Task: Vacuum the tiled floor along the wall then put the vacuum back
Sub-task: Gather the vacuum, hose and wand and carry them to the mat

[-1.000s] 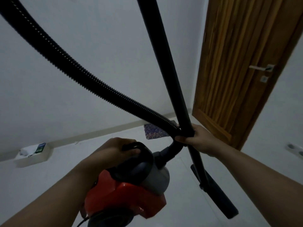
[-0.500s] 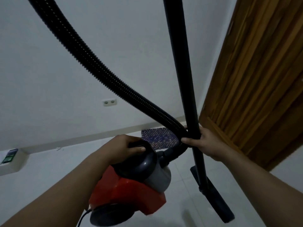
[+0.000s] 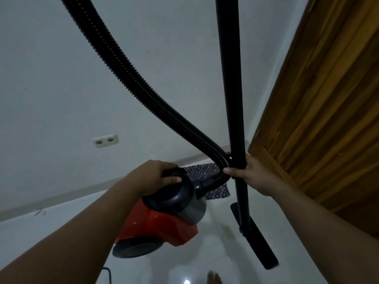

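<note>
The person has turned toward the door [image 3: 328, 119]. The left hand [image 3: 158, 175] still grips the vacuum [image 3: 160, 224] handle; the right hand [image 3: 254, 177] grips wand [image 3: 231, 99] and hose [image 3: 143, 85] together. It is probably being carried back.

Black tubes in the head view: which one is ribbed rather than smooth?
The hose curving from upper left down to the red vacuum body is ribbed. The rigid wand, running straight down to the floor nozzle, is smooth.

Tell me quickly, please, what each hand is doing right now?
Left hand: closed, gripping the vacuum's carry handle.
Right hand: closed, holding the wand and hose together.
</note>
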